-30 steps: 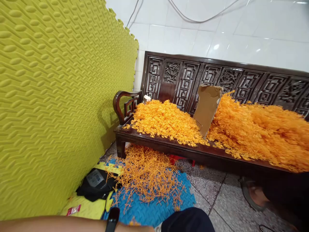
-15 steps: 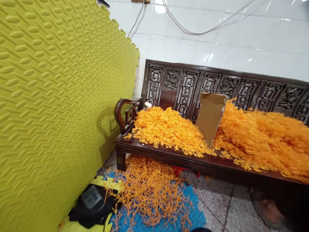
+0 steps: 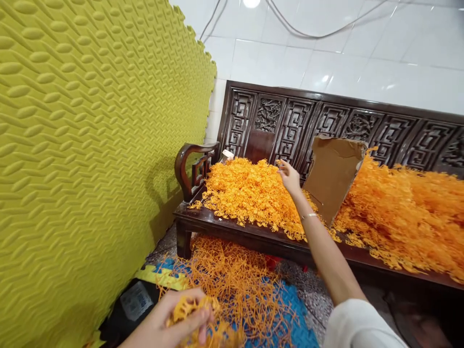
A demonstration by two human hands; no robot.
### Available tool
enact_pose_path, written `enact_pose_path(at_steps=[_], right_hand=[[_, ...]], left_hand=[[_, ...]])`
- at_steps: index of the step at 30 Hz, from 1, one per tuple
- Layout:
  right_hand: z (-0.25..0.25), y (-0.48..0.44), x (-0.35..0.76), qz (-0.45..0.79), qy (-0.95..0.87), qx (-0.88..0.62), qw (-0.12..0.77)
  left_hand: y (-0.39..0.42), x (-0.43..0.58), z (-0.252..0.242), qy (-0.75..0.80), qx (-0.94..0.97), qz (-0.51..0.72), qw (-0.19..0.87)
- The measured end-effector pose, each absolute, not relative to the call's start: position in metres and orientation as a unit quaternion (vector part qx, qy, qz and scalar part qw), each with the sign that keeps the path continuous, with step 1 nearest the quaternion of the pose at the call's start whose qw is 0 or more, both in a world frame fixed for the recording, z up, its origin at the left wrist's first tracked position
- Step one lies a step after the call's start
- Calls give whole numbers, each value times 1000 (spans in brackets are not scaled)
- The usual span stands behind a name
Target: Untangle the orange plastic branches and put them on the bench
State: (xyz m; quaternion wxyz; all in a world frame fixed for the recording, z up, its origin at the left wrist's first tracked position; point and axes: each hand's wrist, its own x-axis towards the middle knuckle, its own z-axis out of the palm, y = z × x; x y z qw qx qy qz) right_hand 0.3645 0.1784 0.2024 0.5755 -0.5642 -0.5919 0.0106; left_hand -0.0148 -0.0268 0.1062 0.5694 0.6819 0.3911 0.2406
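Note:
My left hand, low in the view, is closed around several yellow-orange plastic pieces with thin, curled prongs. My right hand reaches out over the right side of a heap of small orange plastic pieces on a dark wooden bench. Its fingers are bent together at the tips; what they pinch, if anything, is too small to make out. Under my left hand, a tangle of thin orange plastic strands lies on a blue foam mat.
A cardboard sheet stands upright between the left heap and a larger orange heap. A tall yellow foam mat walls off the left side, beside the bench's armrest. A black bag lies on the floor.
Both hands have come into view: the left low down with plastic pieces in it, the right stretched out to the left heap. The camera view has shifted slightly.

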Motion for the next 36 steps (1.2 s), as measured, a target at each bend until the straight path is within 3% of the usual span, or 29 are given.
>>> enact_pose_path(at_steps=[5,11,14,17,21,26,33,36], right_hand=[[182,198,353,90,-631,-578,509],[166,92,286,261,-723,-473,431],[180,27,254,342,-765,-370,400],[190,-20,232,307,-807,-334,377],[186,-45,224,216,-775,-364,469],[161,-54,228,305,-620,-389,610],[144,-58,232,295,-484,-394,724],[161,-50,276,195,-385,-343,834]], left_hand=[[-5,-1,127,322,608,334,644],[-6,16,140,252,485,405,733],[-13,27,148,258,499,403,723],[-21,36,155,267,573,411,657],[-32,44,158,276,635,381,613],[-40,53,158,315,691,335,558],[-44,68,158,302,699,291,579],[-45,63,151,291,721,284,561]])
